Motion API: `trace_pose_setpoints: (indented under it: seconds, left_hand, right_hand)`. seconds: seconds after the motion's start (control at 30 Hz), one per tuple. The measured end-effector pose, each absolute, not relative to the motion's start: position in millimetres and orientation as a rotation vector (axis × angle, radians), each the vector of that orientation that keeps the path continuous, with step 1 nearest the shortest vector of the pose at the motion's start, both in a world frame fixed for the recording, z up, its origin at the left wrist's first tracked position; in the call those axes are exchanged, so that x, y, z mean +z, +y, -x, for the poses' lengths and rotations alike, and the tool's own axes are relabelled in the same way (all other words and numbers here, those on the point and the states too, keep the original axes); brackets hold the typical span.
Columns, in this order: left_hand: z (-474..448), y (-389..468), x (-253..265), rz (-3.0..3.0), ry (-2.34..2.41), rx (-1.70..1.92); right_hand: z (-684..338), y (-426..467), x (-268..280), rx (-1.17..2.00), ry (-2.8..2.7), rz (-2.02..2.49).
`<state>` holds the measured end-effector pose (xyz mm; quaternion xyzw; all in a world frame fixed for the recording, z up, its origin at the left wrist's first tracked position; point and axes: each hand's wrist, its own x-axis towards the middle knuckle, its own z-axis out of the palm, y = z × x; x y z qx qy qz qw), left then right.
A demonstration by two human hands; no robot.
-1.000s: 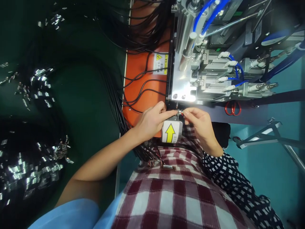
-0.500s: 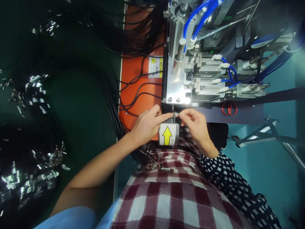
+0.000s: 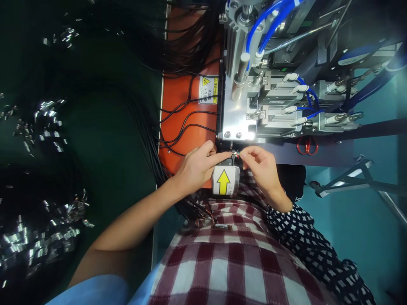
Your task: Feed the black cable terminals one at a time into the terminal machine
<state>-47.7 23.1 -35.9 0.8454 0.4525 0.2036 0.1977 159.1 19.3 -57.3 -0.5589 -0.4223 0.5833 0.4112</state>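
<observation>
My left hand (image 3: 197, 166) lies over the edge of the orange surface, its index finger stretched out and the other fingers curled. That fingertip touches a small fixture (image 3: 234, 161) at the front of the machine. Fine coloured wires (image 3: 237, 154) show between both hands, with bright metal bits among them. Thumb and forefinger of my right hand (image 3: 261, 166) pinch the wire ends from the right. Just below the fingertips is a white label with a yellow arrow (image 3: 224, 182). Whether a cable runs under my left hand is hidden.
A metal machine (image 3: 237, 118) with blue air hoses (image 3: 263, 21) stands ahead. Black cables (image 3: 187, 127) cross the orange surface (image 3: 178, 91). Dark cable bundles with shiny ends (image 3: 47, 114) lie at left. Red-handled scissors (image 3: 307, 146) rest on the right.
Both hands keep nearly the same pose at the fixture. The view has shifted very slightly; nothing was visibly taken hold of or let go.
</observation>
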Motion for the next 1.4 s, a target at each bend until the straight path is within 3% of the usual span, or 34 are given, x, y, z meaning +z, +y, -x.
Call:
trace_pose_setpoints:
  seconds: [0.53,1.0,1.2,1.4]
  left_hand:
    - [47,23,-35,-2.392,1.28,0.581]
    - [48,25,-36,-2.438,1.256,0.534]
    - [48,28,-36,-2.523,1.215,0.541]
    - [48,28,-37,-2.487,1.201,0.543]
  right_hand:
    - [-158,18,-61,1.422,-1.092,1.431]
    - [-152,12,-58,1.064,-1.37,1.585]
    - [-161,21,-50,1.539,-1.11,1.58]
    - [-158,20,-52,1.392,-1.145,1.593]
